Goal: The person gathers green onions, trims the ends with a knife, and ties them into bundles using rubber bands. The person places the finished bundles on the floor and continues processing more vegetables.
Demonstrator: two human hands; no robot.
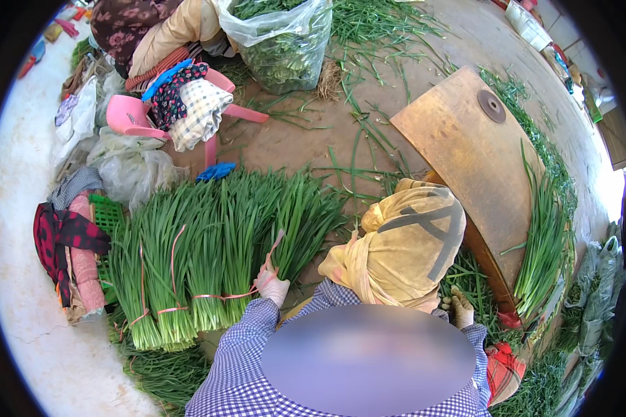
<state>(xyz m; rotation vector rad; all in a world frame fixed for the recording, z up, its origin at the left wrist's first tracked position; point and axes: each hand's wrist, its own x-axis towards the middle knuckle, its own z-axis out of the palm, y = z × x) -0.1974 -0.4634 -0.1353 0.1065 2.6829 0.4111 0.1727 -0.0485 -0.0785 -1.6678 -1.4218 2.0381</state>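
Note:
My left hand (272,285), in a pale glove, holds a pink tie strip (277,247) at the base of a bundle of garlic chives (305,221). To its left, several upright bundles of chives (203,250) stand side by side, with pink ties around or along them. My right hand (461,308), in a yellowish, soiled glove, is beside loose green leaves (472,276) under the edge of a rusty metal board (474,151); its fingers are curled, and whether they grip anything is unclear. A loose sheaf of chives (542,250) lies on the board's right side.
A yellow cloth (412,250) covers a rounded form between my arms. Ahead are a pink plastic stool (130,114) with cloths, a clear bag of greens (287,57) and a seated person's leg (169,31). A green crate (107,219) is at left; cut leaves (381,31) litter the floor.

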